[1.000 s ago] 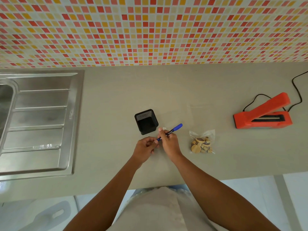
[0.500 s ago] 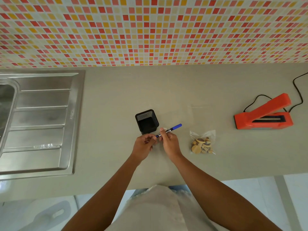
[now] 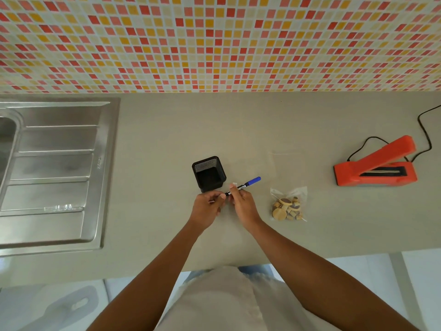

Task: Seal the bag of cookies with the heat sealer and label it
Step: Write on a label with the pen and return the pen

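Observation:
A small clear bag of cookies (image 3: 287, 207) lies on the grey counter (image 3: 238, 130), its top crumpled, just right of my hands. The orange heat sealer (image 3: 374, 170) sits further right with its arm raised. My right hand (image 3: 242, 205) grips a pen (image 3: 250, 182) whose blue end points up and right. My left hand (image 3: 206, 210) pinches the pen's dark lower end, and that tip is hidden by the fingers. A tiny white label (image 3: 235, 184) shows by my right fingertips.
A black mesh pen holder (image 3: 208, 174) stands just behind my hands. A steel sink drainboard (image 3: 52, 175) fills the left. The sealer's black cord (image 3: 427, 139) runs off to the right. A faint clear plastic sheet (image 3: 287, 161) lies behind the bag. The counter's front edge is near my body.
My left hand has closed in on the pen's lower end and now pinches it. The pen has tilted slightly flatter. The bag and the sealer have not moved.

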Demonstrator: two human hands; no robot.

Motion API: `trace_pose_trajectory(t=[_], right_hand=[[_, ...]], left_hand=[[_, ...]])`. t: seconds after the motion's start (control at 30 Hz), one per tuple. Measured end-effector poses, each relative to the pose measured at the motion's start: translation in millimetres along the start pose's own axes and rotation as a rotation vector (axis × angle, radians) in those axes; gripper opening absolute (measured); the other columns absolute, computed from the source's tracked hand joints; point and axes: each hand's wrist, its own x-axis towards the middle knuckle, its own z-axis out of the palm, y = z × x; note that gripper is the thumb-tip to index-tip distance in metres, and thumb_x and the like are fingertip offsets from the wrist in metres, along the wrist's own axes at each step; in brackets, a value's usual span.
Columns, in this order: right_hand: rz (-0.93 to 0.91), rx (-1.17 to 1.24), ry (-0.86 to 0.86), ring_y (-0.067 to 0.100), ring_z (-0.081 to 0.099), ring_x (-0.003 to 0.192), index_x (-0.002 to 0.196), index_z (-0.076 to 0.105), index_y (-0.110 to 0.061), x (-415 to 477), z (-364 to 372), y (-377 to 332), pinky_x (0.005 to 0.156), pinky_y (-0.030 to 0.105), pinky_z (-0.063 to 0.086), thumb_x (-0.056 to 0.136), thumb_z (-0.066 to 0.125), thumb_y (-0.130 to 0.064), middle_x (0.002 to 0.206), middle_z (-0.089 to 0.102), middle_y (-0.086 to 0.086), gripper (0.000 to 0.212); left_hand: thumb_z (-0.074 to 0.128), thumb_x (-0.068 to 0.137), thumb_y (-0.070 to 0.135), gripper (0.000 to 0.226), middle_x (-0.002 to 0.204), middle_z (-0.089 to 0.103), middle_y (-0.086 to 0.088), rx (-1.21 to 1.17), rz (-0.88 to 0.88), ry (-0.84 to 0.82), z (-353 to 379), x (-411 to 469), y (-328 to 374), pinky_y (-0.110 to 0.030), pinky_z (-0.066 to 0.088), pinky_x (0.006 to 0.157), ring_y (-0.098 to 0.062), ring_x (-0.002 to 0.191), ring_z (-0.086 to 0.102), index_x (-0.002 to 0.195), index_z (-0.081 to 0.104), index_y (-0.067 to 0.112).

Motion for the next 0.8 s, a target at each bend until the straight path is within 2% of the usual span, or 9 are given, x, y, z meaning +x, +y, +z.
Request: trace_pose_trajectory(t=[0.13,0.27,0.33,0.4,0.5,0.57,0.63,0.73,0.8], right_hand=[[-0.055,0.021,-0.008,0.014,0.045,0.063,0.076,0.055,0.001,-4,-4,2,0.059,0.026,0.036,0.103,0.044,-0.038,0.065,0.05,0.005,0.049],[-0.039,0.159,0.07,0.019,0.047,0.063,0.096,0.059,0.003,-5,-8,4,0.055,0.028,0.039,0.092,0.045,-0.024,0.071,0.053,0.016,0.031],[-0.069,0.065,0.093,0.017,0.047,0.063,0.113,0.061,-0.007,-5,-5,5,0.054,0.023,0.041,0.098,0.045,-0.011,0.072,0.053,0.014,0.023],[-0.108,-0.153,0.132,0.012,0.044,0.057,0.119,0.057,-0.023,-2,1,6,0.052,0.018,0.04,0.098,0.047,-0.004,0.069,0.053,0.006,0.031],[-0.138,-0.348,0.152,0.012,0.044,0.053,0.114,0.06,-0.02,0,9,3,0.048,0.017,0.039,0.094,0.047,-0.007,0.065,0.052,0.001,0.027],[-0.102,-0.371,0.162,0.021,0.048,0.06,0.108,0.059,-0.018,0,10,-1,0.05,0.016,0.039,0.092,0.045,-0.008,0.069,0.056,0.007,0.023],[-0.094,-0.413,0.176,0.029,0.056,0.07,0.115,0.061,-0.012,0,10,-4,0.06,0.028,0.047,0.092,0.046,-0.009,0.079,0.063,0.016,0.027],[-0.134,-0.563,0.199,0.025,0.062,0.089,0.127,0.062,-0.013,3,9,-1,0.075,0.029,0.048,0.094,0.05,-0.014,0.098,0.067,0.009,0.035],[-0.171,-0.658,0.228,0.024,0.056,0.106,0.124,0.064,-0.015,5,6,0,0.079,0.028,0.047,0.093,0.055,-0.014,0.112,0.06,0.009,0.033]], left_hand=[[0.058,0.097,0.015,0.015,0.067,0.06,-0.001,0.041,0.007,0.009,-7,0,13,-0.016,0.036,0.045,-0.007,0.045,0.044,0.09,0.071,0.01],[0.06,0.095,0.015,0.014,0.065,0.062,0.001,0.14,0.033,0.063,-14,-13,21,-0.019,0.04,0.047,-0.006,0.045,0.045,0.084,0.069,0.016],[0.059,0.095,0.015,0.014,0.066,0.062,0.0,0.168,0.051,0.082,-17,-23,24,-0.021,0.042,0.049,-0.008,0.048,0.047,0.084,0.068,0.017],[0.06,0.095,0.016,0.014,0.066,0.062,-0.001,0.155,0.08,0.121,-20,-33,30,-0.022,0.043,0.05,-0.01,0.05,0.047,0.084,0.067,0.02],[0.061,0.095,0.018,0.017,0.066,0.063,-0.005,0.131,0.161,0.214,-29,-44,47,-0.026,0.044,0.052,-0.009,0.05,0.047,0.081,0.067,0.027],[0.063,0.093,0.019,0.015,0.068,0.063,-0.011,0.083,0.209,0.275,-39,-48,59,-0.031,0.042,0.053,-0.012,0.053,0.047,0.081,0.068,0.027],[0.065,0.092,0.019,0.012,0.065,0.058,-0.01,0.036,0.249,0.324,-51,-48,72,-0.032,0.039,0.053,-0.014,0.054,0.045,0.081,0.068,0.022],[0.065,0.091,0.018,0.01,0.062,0.054,-0.004,-0.004,0.297,0.379,-68,-41,90,-0.032,0.037,0.054,-0.015,0.054,0.044,0.083,0.068,0.014],[0.065,0.091,0.018,0.011,0.062,0.056,-0.004,0.007,0.326,0.406,-77,-35,101,-0.029,0.038,0.053,-0.016,0.053,0.045,0.083,0.067,0.012]])
